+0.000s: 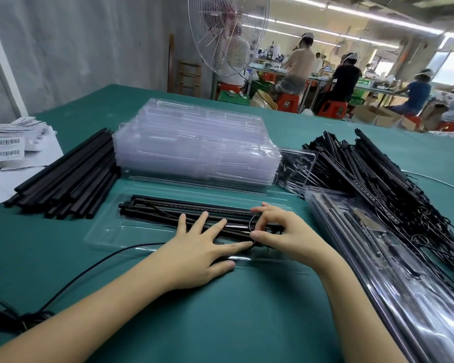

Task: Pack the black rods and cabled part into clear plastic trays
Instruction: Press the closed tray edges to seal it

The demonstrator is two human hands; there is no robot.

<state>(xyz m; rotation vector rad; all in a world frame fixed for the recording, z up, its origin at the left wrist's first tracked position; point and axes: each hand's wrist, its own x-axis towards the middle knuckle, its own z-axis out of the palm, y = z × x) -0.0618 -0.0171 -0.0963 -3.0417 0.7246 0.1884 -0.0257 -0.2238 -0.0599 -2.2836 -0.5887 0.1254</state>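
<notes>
As the green tabletop [247, 323] spread before me, the tall stack of empty clear plastic trays [194, 142] stood at its middle, and one open clear plastic tray [108, 231] lay just in front of it, towards the near edge. In it lay the long black rods [168, 205], their long axis running left to right, directly beneath my fingers. My left hand [197, 247] lay flat on them, fingers straight and spread, pressing down. My right hand [283, 231], at the rods' right end, pinched the thin black cable loop [252, 221] between thumb and forefinger. Being nearer, it should tuck the cable in, I judged.
</notes>
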